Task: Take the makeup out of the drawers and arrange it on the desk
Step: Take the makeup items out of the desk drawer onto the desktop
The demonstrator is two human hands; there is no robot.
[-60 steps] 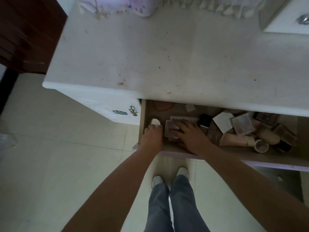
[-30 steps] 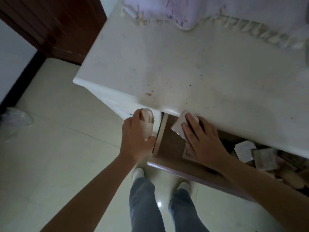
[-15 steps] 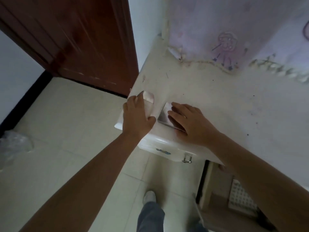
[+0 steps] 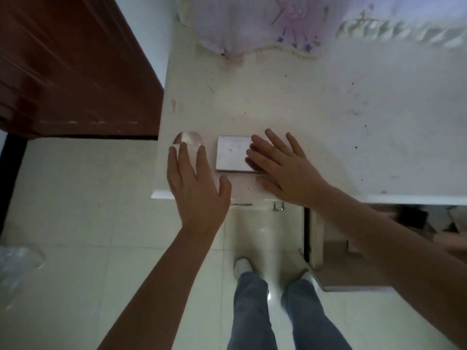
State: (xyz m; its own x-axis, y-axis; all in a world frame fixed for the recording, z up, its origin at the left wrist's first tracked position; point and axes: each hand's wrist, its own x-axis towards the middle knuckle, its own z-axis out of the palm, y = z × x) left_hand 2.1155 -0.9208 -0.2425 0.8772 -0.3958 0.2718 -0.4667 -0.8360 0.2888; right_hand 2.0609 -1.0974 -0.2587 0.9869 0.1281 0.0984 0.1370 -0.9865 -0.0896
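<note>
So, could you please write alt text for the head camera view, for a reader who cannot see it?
A person's two hands lie flat on a white desk: the left hand on a small rounded compact, the right hand on the edge of a flat square case. An open drawer shows at lower right, with the person's legs below.

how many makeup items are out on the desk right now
2. A round compact near the desk's left corner under the left hand, and a square palette right of it, touched by the right hand. More remain in the drawer.
</note>
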